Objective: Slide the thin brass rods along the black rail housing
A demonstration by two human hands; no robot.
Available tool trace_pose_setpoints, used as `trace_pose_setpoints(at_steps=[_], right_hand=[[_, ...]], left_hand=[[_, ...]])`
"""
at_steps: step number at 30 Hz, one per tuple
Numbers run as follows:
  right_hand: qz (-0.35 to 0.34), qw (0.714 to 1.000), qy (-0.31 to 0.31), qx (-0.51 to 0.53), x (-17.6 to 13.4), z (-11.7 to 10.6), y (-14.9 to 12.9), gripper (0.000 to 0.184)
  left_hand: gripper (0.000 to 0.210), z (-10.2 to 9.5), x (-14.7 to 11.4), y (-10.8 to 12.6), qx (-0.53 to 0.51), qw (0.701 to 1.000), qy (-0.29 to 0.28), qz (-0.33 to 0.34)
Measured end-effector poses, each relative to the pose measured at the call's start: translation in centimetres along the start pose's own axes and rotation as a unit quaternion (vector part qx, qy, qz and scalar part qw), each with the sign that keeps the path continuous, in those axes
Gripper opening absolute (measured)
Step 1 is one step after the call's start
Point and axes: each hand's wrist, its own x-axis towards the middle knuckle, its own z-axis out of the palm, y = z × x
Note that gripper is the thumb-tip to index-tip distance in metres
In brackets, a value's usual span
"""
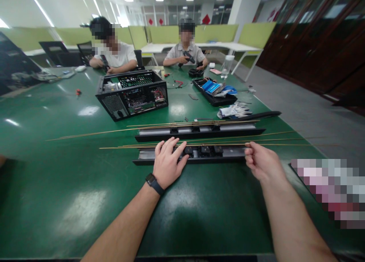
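Bare green table [85, 201] near edge, brass rods [199, 144] crossing black rails [196, 132]

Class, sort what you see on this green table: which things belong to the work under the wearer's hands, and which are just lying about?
In hand:
left hand pressing flat on the near black rail
right hand at the rail's right end, by the thin brass rods
far black rail

Lying about:
open computer case
black tray
work gloves
water bottle

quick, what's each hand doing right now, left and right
Left hand: open, fingers spread, pressing flat on the near black rail.
Right hand: curled closed at that rail's right end, seemingly pinching a thin brass rod.
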Motion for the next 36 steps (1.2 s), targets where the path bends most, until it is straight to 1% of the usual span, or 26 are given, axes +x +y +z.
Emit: trace_pose_setpoints(at_steps=[2,4,9,12,18,21,23,29,32,36], right_hand=[[-0.004,1.000,0.006,-0.004,0.1,0.0,0.0,0.013],[-0.003,1.000,-0.008,-0.013,0.0,0.0,0.0,0.013],[0.007,0.993,-0.104,-0.053,-0.8,0.6,0.7,0.012],[0.017,0.990,-0.127,-0.053,-1.1,0.9,1.1,0.014],[0.023,0.996,-0.085,0.001,-0.8,0.6,0.8,0.006],[0.021,0.996,-0.081,0.013,-0.5,0.4,0.6,0.005],[0.021,0.997,-0.074,0.020,-0.4,0.3,0.6,0.005],[0.007,0.999,-0.024,0.032,-0.2,0.2,0.3,0.011],[0.006,0.999,-0.029,0.029,-0.2,0.2,0.2,0.013],[0.008,0.998,-0.063,0.010,-0.5,0.4,0.5,0.009]], left_hand=[[0.042,0.0,0.0,0.0,-0.001,1.000,0.000,0.002],[0.042,0.0,0.1,0.0,-0.001,1.000,-0.003,0.005],[0.042,-0.1,0.1,0.1,-0.004,1.000,-0.011,0.011],[0.042,-0.1,0.1,0.0,-0.004,1.000,-0.010,0.013],[0.042,0.0,0.1,0.0,-0.006,1.000,-0.011,0.013],[0.043,-0.1,0.1,0.0,-0.006,1.000,-0.015,0.014],[0.043,-0.1,0.1,0.0,-0.006,1.000,-0.015,0.014],[0.044,-0.1,0.1,0.0,-0.007,1.000,-0.014,0.015],[0.043,-0.1,0.1,0.0,-0.005,1.000,-0.014,0.016],[0.043,-0.1,0.1,0.1,-0.007,1.000,-0.010,0.017]])
